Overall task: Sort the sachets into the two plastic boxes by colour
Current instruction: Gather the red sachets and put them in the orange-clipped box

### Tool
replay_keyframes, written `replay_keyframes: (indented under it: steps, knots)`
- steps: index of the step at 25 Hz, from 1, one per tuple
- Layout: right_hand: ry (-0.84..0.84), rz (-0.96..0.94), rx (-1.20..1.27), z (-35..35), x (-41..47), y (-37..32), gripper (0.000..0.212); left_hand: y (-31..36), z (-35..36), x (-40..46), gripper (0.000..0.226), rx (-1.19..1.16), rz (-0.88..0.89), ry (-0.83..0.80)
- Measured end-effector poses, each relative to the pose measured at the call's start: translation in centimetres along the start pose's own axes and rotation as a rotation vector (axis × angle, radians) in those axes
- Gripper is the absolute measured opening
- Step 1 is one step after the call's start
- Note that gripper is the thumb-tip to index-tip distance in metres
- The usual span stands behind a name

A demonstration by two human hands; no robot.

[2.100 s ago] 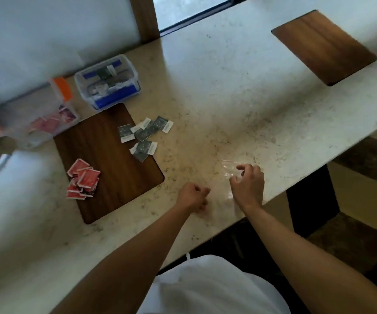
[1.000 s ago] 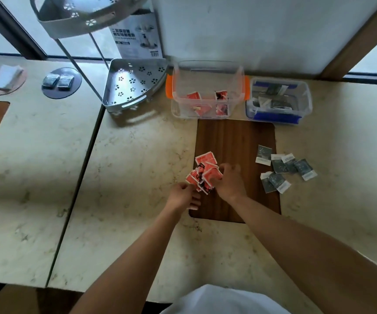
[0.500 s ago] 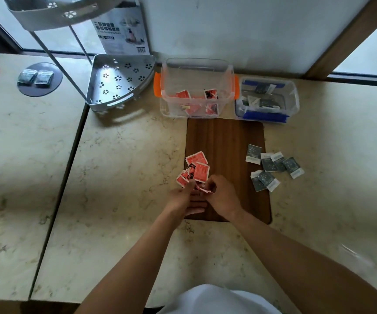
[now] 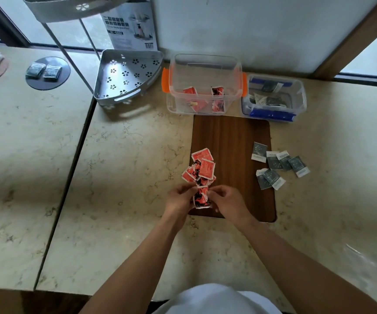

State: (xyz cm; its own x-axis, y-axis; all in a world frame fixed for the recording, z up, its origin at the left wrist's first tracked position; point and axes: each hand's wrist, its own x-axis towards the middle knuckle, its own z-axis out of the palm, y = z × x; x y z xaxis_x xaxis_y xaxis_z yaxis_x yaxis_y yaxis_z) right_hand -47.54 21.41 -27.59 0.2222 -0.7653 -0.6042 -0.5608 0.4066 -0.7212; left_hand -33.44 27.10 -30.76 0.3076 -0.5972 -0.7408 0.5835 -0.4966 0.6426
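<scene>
Right now both hands meet over the near left corner of the brown wooden mat (image 4: 232, 141), and between them they pinch a small stack of red sachets (image 4: 201, 198); the left hand (image 4: 179, 200) closes on the stack's left edge with thumb and fingers, and the right hand (image 4: 227, 201) closes on its right edge. Just beyond the held stack, a loose pile of red sachets (image 4: 202, 167) lies across the left edge of the mat, partly on the pale marble worktop (image 4: 126, 177). To the right, a scatter of grey sachets (image 4: 278, 165) sits at the mat's right edge and spills onto the worktop, well apart from the red ones. At the far end of the mat stand the two clear plastic boxes side by side against the wall: the box with orange handles (image 4: 204, 85) on the left already has several red sachets in it, and the box with blue handles (image 4: 273, 98) on the right has grey sachets in it. Left of the boxes a grey perforated corner shelf (image 4: 126, 75) rests on the worktop. Further left, on the neighbouring surface, two dark packets lie on a round dark disc (image 4: 48, 73).
</scene>
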Motion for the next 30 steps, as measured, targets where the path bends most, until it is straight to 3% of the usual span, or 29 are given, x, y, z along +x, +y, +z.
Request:
replay_keyframes:
  steps: [3,6,8,11,14,16,19,24,30]
  knots:
    - [-0.037,0.041,0.074,0.2,0.9,-0.6,0.014,0.8,0.2,0.0,0.021,-0.105,-0.028,-0.041]
    - [-0.145,0.018,0.140,0.6,2.1,-1.6,0.008,1.6,0.6,-0.1,0.024,-0.062,-0.098,-0.096]
    - [-0.117,-0.114,-0.056,0.8,3.1,-1.9,0.009,1.6,0.8,0.0,0.021,-0.044,-0.096,-0.083]
    - [0.096,-0.282,-0.396,0.2,4.9,-2.4,0.029,1.4,0.6,0.4,0.024,-0.078,-0.092,-0.042]
    - [0.056,-0.418,-0.674,-0.5,6.6,-1.9,0.056,1.1,0.2,0.4,0.031,-0.091,-0.146,-0.027]
    - [0.031,-0.474,-0.769,-0.8,6.8,-1.5,0.050,1.0,0.1,0.3,0.039,-0.106,-0.170,-0.037]
    - [0.112,-0.452,-0.571,-1.6,6.1,-1.7,0.024,0.9,0.0,0.3,0.047,-0.132,-0.180,-0.060]
    - [-0.003,0.007,0.147,-2.2,3.2,-1.9,0.019,1.3,0.4,-0.4,0.064,-0.152,-0.171,-0.144]
    - [-0.020,0.084,0.230,-1.3,1.1,-0.3,0.016,1.4,0.1,-1.8,0.071,-0.340,-0.170,-0.253]
